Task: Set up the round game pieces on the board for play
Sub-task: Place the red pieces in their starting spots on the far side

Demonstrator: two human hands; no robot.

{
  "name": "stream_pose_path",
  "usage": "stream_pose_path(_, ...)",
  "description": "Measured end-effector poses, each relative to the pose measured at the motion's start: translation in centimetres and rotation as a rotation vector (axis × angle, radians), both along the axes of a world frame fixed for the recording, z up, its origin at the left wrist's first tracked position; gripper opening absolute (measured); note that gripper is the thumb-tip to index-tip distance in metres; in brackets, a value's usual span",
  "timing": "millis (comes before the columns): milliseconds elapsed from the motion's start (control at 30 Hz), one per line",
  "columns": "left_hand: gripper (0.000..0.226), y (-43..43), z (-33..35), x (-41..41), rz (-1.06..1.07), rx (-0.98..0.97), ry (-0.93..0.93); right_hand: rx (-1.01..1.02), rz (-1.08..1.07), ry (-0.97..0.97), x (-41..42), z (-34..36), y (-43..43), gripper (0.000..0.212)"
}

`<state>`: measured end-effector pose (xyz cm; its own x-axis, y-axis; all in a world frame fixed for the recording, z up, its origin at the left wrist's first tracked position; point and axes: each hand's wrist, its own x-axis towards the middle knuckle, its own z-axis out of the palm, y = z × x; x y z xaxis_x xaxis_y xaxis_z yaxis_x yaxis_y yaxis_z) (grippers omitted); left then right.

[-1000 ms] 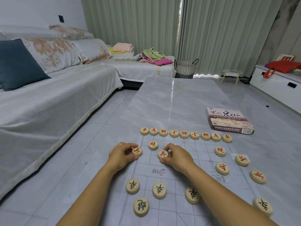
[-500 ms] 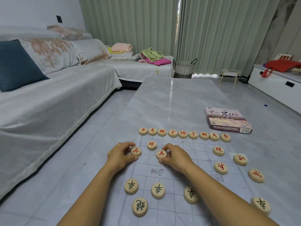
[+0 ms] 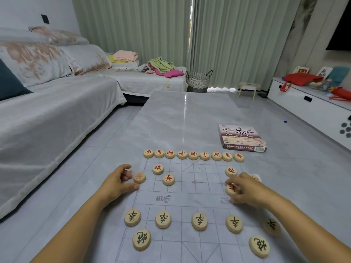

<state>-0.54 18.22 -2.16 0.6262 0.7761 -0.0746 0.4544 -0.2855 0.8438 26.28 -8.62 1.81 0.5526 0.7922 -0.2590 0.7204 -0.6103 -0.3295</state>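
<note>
step: seating pawns | right hand [image 3: 248, 192] pinches right pawn [image 3: 231, 188], centre-right: lower onto board [image 3: 190, 198] crossing | left hand [image 3: 116, 184] fingers [image 3: 124, 167] curl beside blurred left pawn [image 3: 139, 177], grip unclear: square it

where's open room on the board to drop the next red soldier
Open: the soldier row between the placed red soldier and the right grip, and the river band above the black soldiers. Crowded: the red back row, and the left edge where the left grip holds another soldier.

Grey marble table [image 3: 180, 120]: board sheet [image 3: 195, 196], game box [image 3: 241, 137].
</note>
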Motion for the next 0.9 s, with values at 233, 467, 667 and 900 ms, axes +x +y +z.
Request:
stream_pose_path(233,0.047,-1.4,-0.3,-1.8,0.090,-0.003,-0.138,0.167,-0.069,0.015,-1.6,-1.1,1.8,0.036)
stream_pose_path(467,0.035,-1.8,-0.4,-1.9,0.113,0.022,-0.202,0.126,-0.062,0.030,-3.3,-1.5,4.5,0.061)
stream_pose_path(667,0.031,-1.7,-0.3,-2.0,0.084,-0.015,-0.193,0.085,0.021,0.039,-2.8,-0.9,4.5,0.045)
stream_pose_path(900,0.028,-1.6,-0.4,-2.0,0.085,0.018,-0.174,0.111,-0.082,-0.044,-4.6,-1.5,5.9,0.058)
